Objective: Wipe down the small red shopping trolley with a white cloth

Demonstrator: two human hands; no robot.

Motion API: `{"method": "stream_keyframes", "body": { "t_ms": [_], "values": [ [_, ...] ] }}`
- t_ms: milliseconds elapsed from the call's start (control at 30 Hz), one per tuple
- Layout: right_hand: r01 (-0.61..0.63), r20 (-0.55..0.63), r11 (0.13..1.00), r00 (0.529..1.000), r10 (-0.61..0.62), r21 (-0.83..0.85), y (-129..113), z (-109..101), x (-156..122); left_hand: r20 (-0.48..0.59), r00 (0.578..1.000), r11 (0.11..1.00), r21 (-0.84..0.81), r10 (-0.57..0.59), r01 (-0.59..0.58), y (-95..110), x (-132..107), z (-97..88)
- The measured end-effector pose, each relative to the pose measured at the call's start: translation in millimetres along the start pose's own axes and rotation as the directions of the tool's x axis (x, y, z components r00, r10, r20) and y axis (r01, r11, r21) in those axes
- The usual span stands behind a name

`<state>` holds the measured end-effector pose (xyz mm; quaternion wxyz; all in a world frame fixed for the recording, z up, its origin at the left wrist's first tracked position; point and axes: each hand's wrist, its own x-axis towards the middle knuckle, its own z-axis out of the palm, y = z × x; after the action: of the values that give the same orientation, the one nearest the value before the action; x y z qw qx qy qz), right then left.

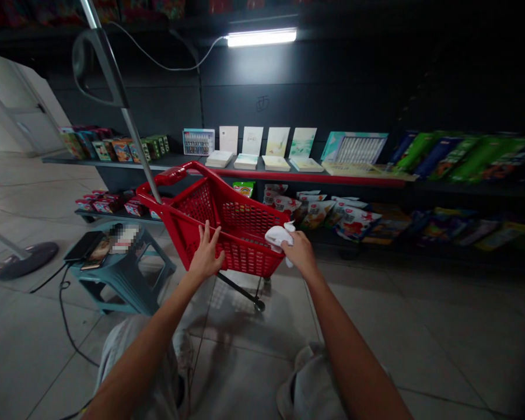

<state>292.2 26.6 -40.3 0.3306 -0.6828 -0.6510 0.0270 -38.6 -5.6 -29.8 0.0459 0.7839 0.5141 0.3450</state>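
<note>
A red plastic shopping basket cart [245, 256] on wheels stands on the floor in front of me, its sides perforated. In my right hand [301, 252] is a white cloth [279, 234], bunched against the basket's front right rim. My left hand [207, 254] is at the basket's near side, fingers spread, with nothing in it; whether the fingers touch the plastic I cannot tell. The cart's handle end [175, 175] points up and to the left.
Behind the cart is a dark shelf [262, 173] with upright books and boxes; snack bags [359, 221] fill the lower level. A blue-grey stool [114, 286] at left carries a dark device. A metal pole [135, 137] passes the handle. A cable [63, 315] trails over the floor.
</note>
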Motion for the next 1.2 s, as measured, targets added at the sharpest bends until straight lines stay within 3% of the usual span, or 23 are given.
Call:
{"method": "stream_keyframes", "body": {
  "t_ms": [167, 267, 467, 600, 733, 900, 1033, 1200],
  "values": [
    [-0.015, 0.064, 0.998, 0.998, 0.019, -0.058, -14, -12, -4, 0.034, 0.999, 1.000, 0.010, -0.013, 0.013, -18, 11, -3.8],
    [0.003, 0.092, 0.996, 0.996, 0.006, -0.093, -24, -16, -9, 0.023, 1.000, 0.999, 0.030, -0.019, 0.018, -17, 12, -1.0],
    [0.121, 0.130, 0.988, 0.985, -0.109, -0.094, -46, -17, -22, 0.138, 0.953, 0.963, -0.015, 0.269, -0.269, 15, -5, 15.6],
    [0.165, 0.189, 0.984, 0.966, -0.175, 0.068, -54, -15, -28, 0.128, 0.968, 0.977, -0.043, 0.214, -0.210, 27, -13, 27.1],
    [0.207, 0.232, 0.953, 0.938, -0.259, 0.223, -55, -13, -30, 0.098, 0.989, 0.993, -0.057, 0.107, -0.102, 23, -12, 25.5],
    [0.218, 0.135, 0.948, 0.958, -0.253, 0.234, -41, -6, -18, 0.074, 0.996, 0.994, -0.098, 0.046, -0.039, 10, -7, 20.2],
    [0.094, -0.025, 0.975, 0.996, -0.091, 0.202, -20, 4, -1, 0.033, 0.999, 0.994, -0.106, 0.027, -0.024, -1, -2, 19.3],
    [0.003, -0.215, 0.958, 0.975, 0.062, 0.288, -14, 20, 5, 0.018, 1.000, 0.995, -0.103, 0.010, -0.008, -6, -2, 12.9]
  ]
}}
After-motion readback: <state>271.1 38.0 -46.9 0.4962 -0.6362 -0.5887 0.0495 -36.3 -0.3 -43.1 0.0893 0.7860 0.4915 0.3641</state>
